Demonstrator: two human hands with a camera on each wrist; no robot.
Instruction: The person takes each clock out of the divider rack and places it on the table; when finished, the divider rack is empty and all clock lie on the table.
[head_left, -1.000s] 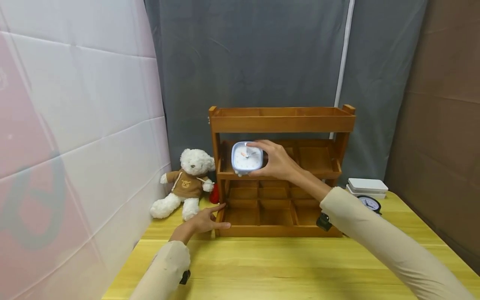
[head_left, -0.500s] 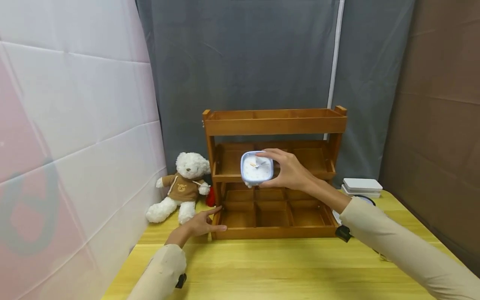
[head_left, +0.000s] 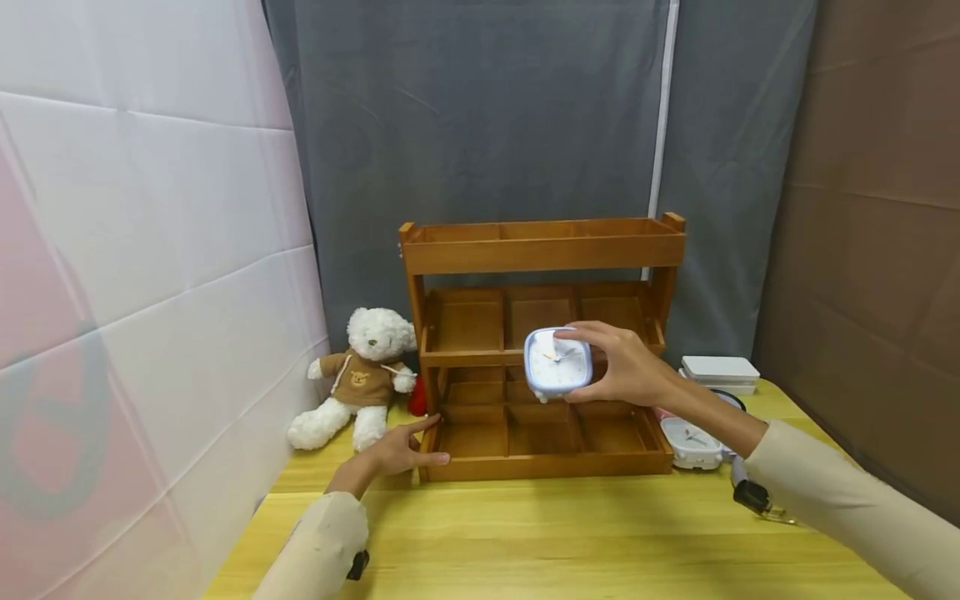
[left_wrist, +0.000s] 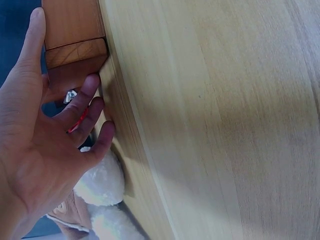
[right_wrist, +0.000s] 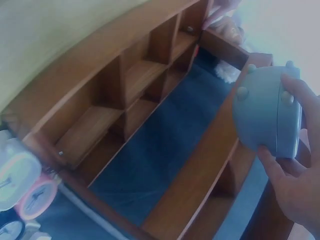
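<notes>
My right hand [head_left: 626, 367] holds a small square alarm clock [head_left: 558, 362] with a pale blue rim and white face, in front of the shelf's middle tier. In the right wrist view the back of the clock [right_wrist: 262, 112] shows small round knobs, thumb and fingers pinching its edges. At the lower left corner of a brown wooden three-tier shelf [head_left: 543, 467], my left hand [head_left: 390, 454] rests with fingers extended. The left wrist view has its thumb beside the shelf's front board [left_wrist: 75, 25] and its other fingers spread around the end.
A white teddy bear [head_left: 367, 379] in a brown hoodie sits left of the shelf, a red object [head_left: 417, 397] behind it. To the right are a white clock [head_left: 690, 442], a pink clock [right_wrist: 37, 197] and white boxes [head_left: 720, 371] on the yellow wooden table [head_left: 480, 533].
My right hand has carried the alarm clock rightward and down across the shelf front. The left hand stays at the shelf's corner. The head view has shifted slightly.
</notes>
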